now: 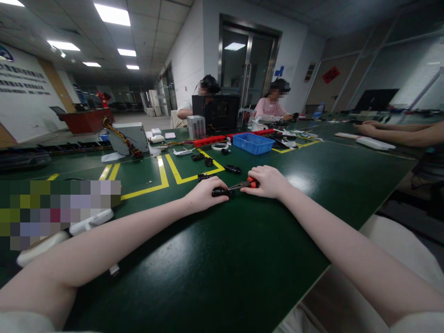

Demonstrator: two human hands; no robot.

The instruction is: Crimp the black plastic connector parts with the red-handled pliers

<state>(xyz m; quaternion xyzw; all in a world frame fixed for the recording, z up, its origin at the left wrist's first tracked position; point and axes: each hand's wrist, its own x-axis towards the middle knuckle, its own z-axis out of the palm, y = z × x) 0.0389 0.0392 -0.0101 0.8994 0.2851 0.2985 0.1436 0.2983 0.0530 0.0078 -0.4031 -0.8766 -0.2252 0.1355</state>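
Beyond the red-handled pliers (244,184), an open-topped blue bin (250,147).

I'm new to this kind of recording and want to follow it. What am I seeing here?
No robot here: these are a person's own bare hands, seen by a camera worn on their head, looking forward and down. The left hand holds a black cylindrical part; the right hand grips red-handled pliers, their tips at the part's end. On the green table beyond are yellow tape lines, more small black parts and a blue plastic bin. The forearms at far right are someone else's.
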